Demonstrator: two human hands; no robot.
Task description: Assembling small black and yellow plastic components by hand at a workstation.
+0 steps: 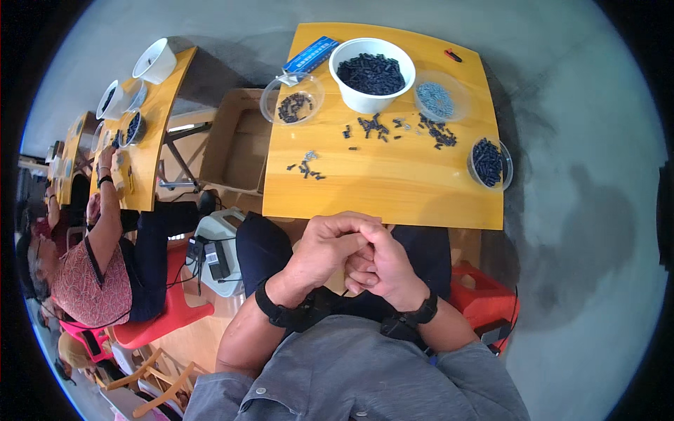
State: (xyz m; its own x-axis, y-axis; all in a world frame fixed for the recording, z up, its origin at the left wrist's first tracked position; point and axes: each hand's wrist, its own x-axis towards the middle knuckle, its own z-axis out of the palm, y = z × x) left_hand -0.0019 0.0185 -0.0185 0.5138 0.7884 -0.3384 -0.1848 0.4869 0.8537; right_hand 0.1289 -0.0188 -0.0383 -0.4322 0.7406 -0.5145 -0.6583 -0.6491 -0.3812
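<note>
Black pieces [305, 169] lie in loose clusters on your yellow table [400, 193], on the near side of a white tub [368, 104] filled with more. Your left hand [326, 242] and right hand [386, 263] meet, curled together, by the table's near edge; whether they grip anything cannot be told.

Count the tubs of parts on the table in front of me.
4: a white tub at the back, a clear tub to its left, a second clear tub to its right, and a third clear tub nearer you, far right. None looks hidden.
</note>
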